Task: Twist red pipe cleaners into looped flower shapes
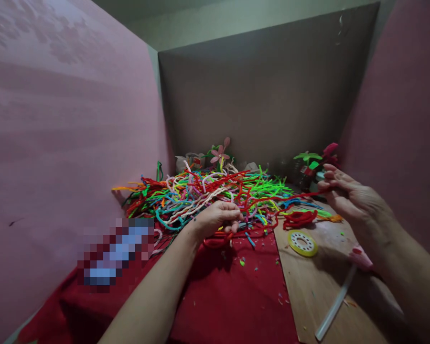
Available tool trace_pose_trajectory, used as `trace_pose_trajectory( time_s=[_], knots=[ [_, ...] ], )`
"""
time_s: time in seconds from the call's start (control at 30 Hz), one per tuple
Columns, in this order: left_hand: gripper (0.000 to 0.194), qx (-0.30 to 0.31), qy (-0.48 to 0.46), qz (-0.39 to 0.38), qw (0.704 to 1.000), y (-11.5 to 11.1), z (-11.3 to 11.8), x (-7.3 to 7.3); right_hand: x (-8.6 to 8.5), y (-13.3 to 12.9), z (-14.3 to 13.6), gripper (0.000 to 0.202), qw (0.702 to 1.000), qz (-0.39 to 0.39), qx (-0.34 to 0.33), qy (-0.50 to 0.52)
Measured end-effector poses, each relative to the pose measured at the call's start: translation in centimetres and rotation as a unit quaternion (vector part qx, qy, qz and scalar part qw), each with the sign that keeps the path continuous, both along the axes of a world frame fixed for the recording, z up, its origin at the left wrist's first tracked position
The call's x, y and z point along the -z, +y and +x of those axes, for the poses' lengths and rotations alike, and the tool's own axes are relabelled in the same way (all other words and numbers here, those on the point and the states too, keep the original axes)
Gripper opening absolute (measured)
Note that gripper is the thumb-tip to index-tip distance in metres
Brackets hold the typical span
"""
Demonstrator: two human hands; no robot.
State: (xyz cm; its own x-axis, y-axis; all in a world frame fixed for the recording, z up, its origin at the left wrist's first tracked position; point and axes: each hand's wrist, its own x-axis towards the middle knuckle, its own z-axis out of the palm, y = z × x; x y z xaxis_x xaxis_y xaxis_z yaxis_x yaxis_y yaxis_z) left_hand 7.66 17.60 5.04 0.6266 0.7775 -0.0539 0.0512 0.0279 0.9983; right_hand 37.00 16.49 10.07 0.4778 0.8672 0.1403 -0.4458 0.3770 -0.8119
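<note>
My left hand (220, 219) is closed in a pinch over the red cloth, with a small dark metal tool and red strands at its fingertips; which of them it grips I cannot make out. On the right, my right hand (347, 191) is raised, its thumb and fingers closed on a red fuzzy strand (308, 194) that runs left toward the pile. A large tangled pile of colourful fuzzy stems (208, 191) lies beyond both hands. Red loops (217, 241) rest just below my left hand.
A yellow tape roll (303, 243), a red bundle (299, 219) and a glue stick in a pink glue gun (360, 258) lie on the wooden board (297, 296). Fuzzy flowers (220, 155) stand at the back. Scraps dot the red cloth (236, 301). Pink walls flank both sides.
</note>
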Motion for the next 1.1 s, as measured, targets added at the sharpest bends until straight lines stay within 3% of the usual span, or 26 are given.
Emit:
trace_pose_trajectory(
  time_s=[0.17, 0.5, 0.77, 1.1],
  knots=[
    [0.026, 0.039, 0.089, 0.009, 0.995, -0.5, -0.1, -0.5, 1.0, 0.1, 1.0, 0.032, 0.988, -0.014, 0.019, 0.150],
    [0.013, 0.123, 0.256, 0.037, 0.958, -0.6, 0.7, -0.1, 0.5, -0.4, 1.1, 0.040, 0.989, -0.009, 0.064, 0.134],
    [0.018, 0.164, 0.236, 0.051, 0.956, -1.4, 1.3, -0.3, 0.3, -1.0, 2.2, 0.041, 0.972, 0.033, 0.025, 0.233],
    [0.024, 0.159, 0.189, 0.023, 0.969, -1.7, 1.1, -0.6, -0.2, -2.0, 2.6, 0.037, 0.975, 0.050, 0.027, 0.212]
  ],
)
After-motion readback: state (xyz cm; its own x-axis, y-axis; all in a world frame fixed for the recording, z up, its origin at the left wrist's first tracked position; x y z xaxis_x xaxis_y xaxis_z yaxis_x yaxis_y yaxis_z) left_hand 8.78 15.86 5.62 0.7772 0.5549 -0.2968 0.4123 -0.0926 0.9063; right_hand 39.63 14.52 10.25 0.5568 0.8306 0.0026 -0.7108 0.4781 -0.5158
